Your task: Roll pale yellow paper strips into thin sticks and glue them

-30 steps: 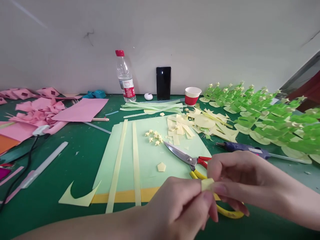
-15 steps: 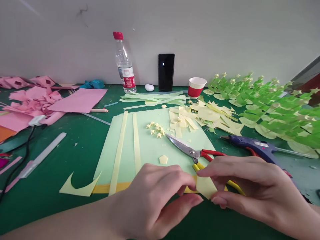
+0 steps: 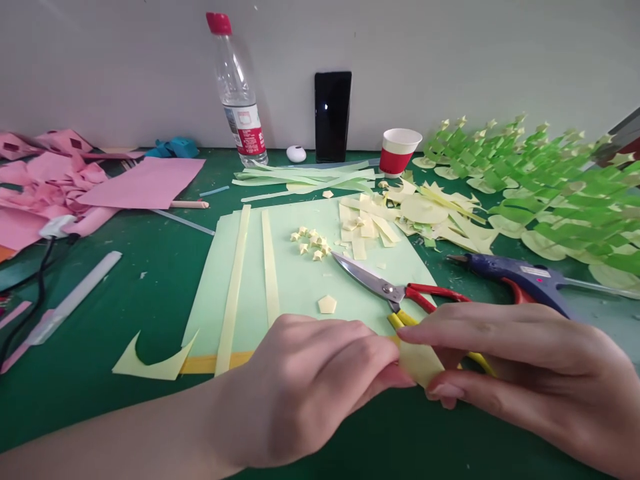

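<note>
Between my hands is a small pale yellow folded paper piece (image 3: pixel 420 362), flat with angled edges. My right hand (image 3: pixel 525 373) grips it between thumb and fingers. My left hand (image 3: pixel 320 380) is closed at the paper's left edge, thumb and index finger pinching there. Just beyond the fingers lie scissors (image 3: pixel 387 289) with red and yellow handles, blades apart, partly hidden by my right hand. A folded paper pentagon (image 3: pixel 327 305) rests on the light green sheets (image 3: pixel 300 287). Several small paper stars (image 3: pixel 311 243) sit farther back, and two long yellow strips (image 3: pixel 233 293) lie to the left.
A blue glue gun (image 3: pixel 515 270) lies at right, before green paper plants (image 3: pixel 550 180). Yellow scraps (image 3: pixel 425 203), a paper cup (image 3: pixel 400 152), a phone (image 3: pixel 333 117) and a bottle (image 3: pixel 240 100) stand or lie behind. Pink paper (image 3: pixel 145 183) and a black cable (image 3: pixel 37 300) are left.
My left thumb and index finger have closed on the paper's left edge; before, they were apart. The camera view has tilted down slightly.
</note>
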`<action>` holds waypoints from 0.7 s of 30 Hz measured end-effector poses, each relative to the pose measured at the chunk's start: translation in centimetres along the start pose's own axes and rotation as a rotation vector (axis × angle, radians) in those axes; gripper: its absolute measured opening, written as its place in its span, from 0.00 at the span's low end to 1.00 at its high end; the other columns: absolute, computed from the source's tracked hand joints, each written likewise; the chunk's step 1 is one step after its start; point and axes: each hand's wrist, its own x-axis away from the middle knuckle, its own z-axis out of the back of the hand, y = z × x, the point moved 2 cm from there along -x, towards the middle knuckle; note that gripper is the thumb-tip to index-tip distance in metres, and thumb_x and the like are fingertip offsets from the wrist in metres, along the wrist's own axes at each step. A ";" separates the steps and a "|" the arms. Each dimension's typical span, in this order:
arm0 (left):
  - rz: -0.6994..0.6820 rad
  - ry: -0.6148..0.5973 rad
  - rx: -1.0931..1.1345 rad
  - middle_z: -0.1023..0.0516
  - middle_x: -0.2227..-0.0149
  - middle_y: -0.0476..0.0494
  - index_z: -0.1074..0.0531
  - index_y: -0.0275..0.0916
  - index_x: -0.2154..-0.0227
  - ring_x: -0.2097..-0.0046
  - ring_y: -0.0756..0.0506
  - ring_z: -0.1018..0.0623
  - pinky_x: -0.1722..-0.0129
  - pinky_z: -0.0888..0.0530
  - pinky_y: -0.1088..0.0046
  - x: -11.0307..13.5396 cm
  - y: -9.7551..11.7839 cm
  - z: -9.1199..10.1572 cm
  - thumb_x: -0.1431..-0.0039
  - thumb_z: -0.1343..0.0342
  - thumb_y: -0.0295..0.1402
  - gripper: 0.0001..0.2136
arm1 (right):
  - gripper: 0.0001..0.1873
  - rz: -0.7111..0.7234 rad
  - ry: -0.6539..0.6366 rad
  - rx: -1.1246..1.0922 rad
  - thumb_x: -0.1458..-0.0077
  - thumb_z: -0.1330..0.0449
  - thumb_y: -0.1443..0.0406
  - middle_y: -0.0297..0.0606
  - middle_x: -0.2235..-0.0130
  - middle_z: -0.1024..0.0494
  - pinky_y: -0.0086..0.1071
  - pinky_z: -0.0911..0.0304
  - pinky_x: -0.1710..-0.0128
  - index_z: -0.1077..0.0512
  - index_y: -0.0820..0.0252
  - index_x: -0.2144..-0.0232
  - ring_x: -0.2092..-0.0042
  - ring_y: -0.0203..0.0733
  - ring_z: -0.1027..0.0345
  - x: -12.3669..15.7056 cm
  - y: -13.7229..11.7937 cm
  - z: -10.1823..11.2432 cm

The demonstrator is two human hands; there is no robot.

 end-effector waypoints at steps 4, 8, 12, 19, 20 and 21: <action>-0.006 0.007 -0.021 0.22 0.72 0.53 0.35 0.38 0.66 0.73 0.54 0.23 0.71 0.30 0.81 -0.1 0.1 0.1 0.36 0.51 0.26 0.02 | 0.24 0.005 0.008 -0.014 0.45 0.38 0.68 0.26 0.71 0.22 0.23 0.28 0.71 0.31 0.36 0.49 0.73 0.34 0.28 -0.1 0.2 -0.1; 0.006 -0.009 -0.067 0.23 0.73 0.53 0.36 0.38 0.64 0.74 0.53 0.24 0.73 0.31 0.79 0.0 0.2 0.0 0.34 0.54 0.27 0.03 | 0.20 0.028 0.017 0.024 0.46 0.38 0.68 0.25 0.70 0.22 0.19 0.29 0.70 0.29 0.41 0.53 0.73 0.30 0.28 -0.1 0.3 -0.2; 0.004 -0.015 -0.081 0.25 0.74 0.53 0.36 0.38 0.64 0.75 0.54 0.25 0.75 0.32 0.79 0.1 0.1 0.0 0.34 0.54 0.27 0.04 | 0.09 0.018 0.028 0.118 0.44 0.39 0.63 0.30 0.71 0.21 0.21 0.28 0.73 0.24 0.49 0.59 0.74 0.33 0.27 0.0 0.3 -0.2; -0.015 -0.029 -0.098 0.25 0.75 0.52 0.35 0.37 0.67 0.76 0.53 0.25 0.75 0.32 0.79 0.2 0.2 0.0 0.35 0.53 0.27 0.05 | 0.09 0.084 0.111 0.267 0.46 0.38 0.57 0.34 0.71 0.21 0.22 0.27 0.74 0.23 0.51 0.63 0.71 0.38 0.26 0.5 0.0 0.1; -0.018 -0.032 -0.098 0.25 0.75 0.52 0.35 0.37 0.67 0.75 0.53 0.25 0.75 0.32 0.79 0.3 0.2 -0.1 0.34 0.54 0.27 0.05 | 0.09 0.086 0.087 0.284 0.45 0.38 0.57 0.34 0.71 0.22 0.22 0.28 0.74 0.24 0.53 0.64 0.70 0.38 0.26 0.4 -0.1 0.1; -0.019 -0.037 -0.101 0.24 0.74 0.52 0.35 0.37 0.67 0.75 0.53 0.25 0.74 0.32 0.79 0.3 0.3 -0.1 0.34 0.54 0.27 0.05 | 0.10 0.091 0.057 0.297 0.44 0.39 0.57 0.35 0.72 0.22 0.21 0.28 0.73 0.24 0.55 0.65 0.71 0.37 0.26 0.2 -0.2 0.0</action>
